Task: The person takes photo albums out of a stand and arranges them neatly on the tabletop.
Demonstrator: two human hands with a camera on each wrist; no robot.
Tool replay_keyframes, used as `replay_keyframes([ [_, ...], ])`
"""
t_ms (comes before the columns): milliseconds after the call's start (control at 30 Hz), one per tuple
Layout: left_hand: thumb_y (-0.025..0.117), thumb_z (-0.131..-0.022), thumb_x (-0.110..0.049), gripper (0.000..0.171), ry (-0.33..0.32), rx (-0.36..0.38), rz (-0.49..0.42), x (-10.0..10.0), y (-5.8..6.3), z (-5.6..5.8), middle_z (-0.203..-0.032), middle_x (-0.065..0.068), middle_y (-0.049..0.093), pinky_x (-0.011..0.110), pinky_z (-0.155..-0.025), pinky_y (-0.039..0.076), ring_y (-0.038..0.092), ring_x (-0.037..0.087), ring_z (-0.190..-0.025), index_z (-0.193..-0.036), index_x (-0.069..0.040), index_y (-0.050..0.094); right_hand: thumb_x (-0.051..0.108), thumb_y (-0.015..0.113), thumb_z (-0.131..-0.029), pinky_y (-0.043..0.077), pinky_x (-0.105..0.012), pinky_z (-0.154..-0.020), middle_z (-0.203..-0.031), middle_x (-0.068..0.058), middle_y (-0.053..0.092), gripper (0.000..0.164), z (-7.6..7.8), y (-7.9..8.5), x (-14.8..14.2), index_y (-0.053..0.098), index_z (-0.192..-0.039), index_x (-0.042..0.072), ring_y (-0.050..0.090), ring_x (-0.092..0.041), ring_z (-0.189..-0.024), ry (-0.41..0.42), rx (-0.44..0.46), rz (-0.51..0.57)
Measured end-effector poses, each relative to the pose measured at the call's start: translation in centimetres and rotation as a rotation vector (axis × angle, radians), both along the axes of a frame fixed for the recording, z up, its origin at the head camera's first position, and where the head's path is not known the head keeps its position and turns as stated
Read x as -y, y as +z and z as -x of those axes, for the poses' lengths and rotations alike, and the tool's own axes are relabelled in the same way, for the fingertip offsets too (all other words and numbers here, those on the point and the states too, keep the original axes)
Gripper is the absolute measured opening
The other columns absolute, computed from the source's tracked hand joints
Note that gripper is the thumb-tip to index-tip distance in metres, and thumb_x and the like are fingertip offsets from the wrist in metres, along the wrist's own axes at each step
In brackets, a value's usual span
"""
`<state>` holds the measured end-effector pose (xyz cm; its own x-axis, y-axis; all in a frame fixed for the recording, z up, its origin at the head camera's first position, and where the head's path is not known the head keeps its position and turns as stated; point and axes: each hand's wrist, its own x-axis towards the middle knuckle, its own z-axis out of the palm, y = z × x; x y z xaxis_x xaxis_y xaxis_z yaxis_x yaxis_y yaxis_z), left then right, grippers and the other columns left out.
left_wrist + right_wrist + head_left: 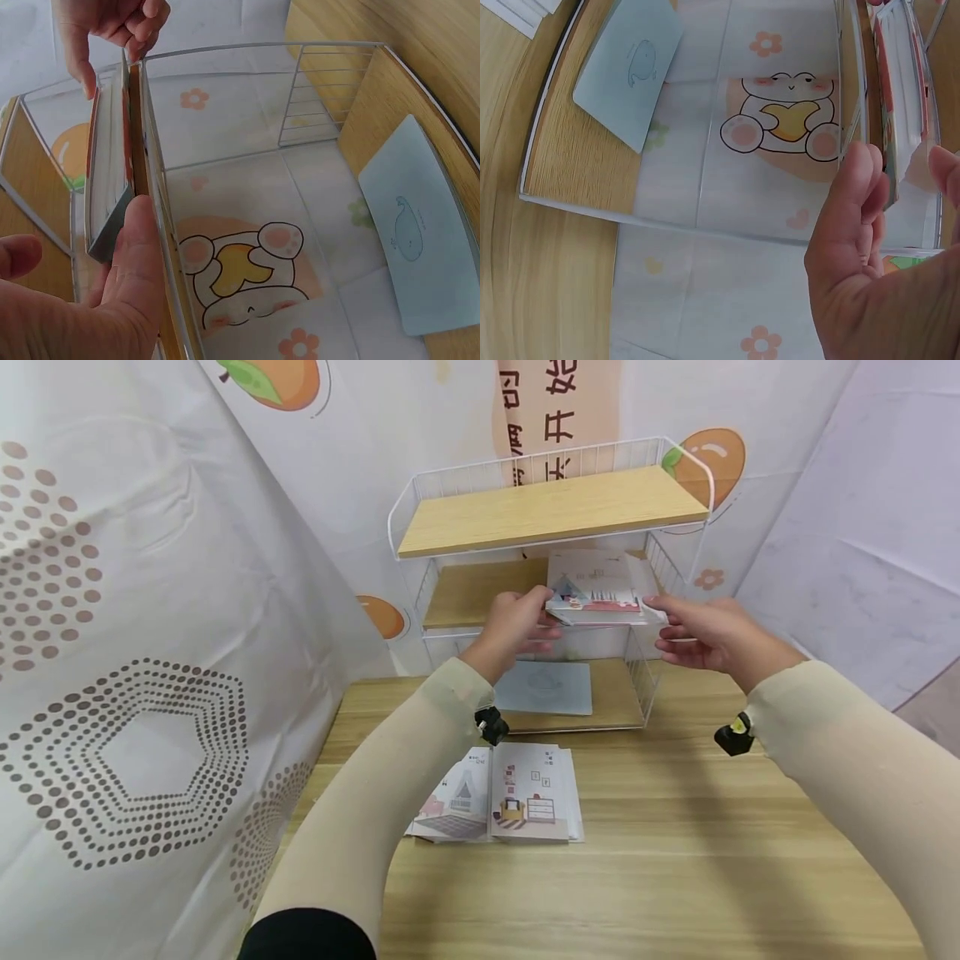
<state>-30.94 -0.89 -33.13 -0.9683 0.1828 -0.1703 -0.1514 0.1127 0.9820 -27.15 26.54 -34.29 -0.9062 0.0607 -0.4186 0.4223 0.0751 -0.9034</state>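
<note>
A stack of thin books (596,578) with pale illustrated covers lies at the right part of the rack's middle shelf, its near edge at the shelf front. My left hand (513,625) grips its left front corner, fingers against the underside. At the right front corner, my right hand (705,631) holds the stack, thumb on the upper side and fingers low. The wrist views show the stack edge-on, its page edges (111,150) between the covers. How firmly each thumb presses is partly hidden.
The white wire rack has a wooden top shelf (551,510) and a bottom shelf (615,693) bearing a light blue whale-print notebook (543,687). Illustrated books (528,793) lie side by side on the wooden table (675,877) before it. Patterned cloth (360,510) hangs behind.
</note>
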Motion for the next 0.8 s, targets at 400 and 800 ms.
replay_keyframes([
  [400,0.055,-0.105,-0.034,0.033,-0.026,0.024,-0.042,-0.10,0.67,0.43,-0.101,0.016,0.077,0.039,-0.089,0.063,0.078,0.027,-0.094,-0.116,-0.003,0.060,0.062,0.081,-0.080,0.064,-0.029,-0.079,-0.082,0.008,0.071,0.069,-0.07,0.24,0.34,0.045,-0.112,0.013,0.072,-0.008,-0.076,0.021,-0.022,-0.044],
  [800,0.058,-0.104,-0.035,0.035,-0.038,0.054,-0.042,-0.06,1.09,0.10,-0.103,0.014,0.077,0.040,-0.093,0.062,0.077,0.023,-0.090,-0.122,-0.005,0.058,0.065,0.079,-0.081,0.064,-0.030,-0.079,-0.087,0.007,0.070,0.073,-0.21,0.25,-0.06,0.043,-0.115,0.012,0.074,-0.009,-0.077,0.061,-0.033,-0.076],
])
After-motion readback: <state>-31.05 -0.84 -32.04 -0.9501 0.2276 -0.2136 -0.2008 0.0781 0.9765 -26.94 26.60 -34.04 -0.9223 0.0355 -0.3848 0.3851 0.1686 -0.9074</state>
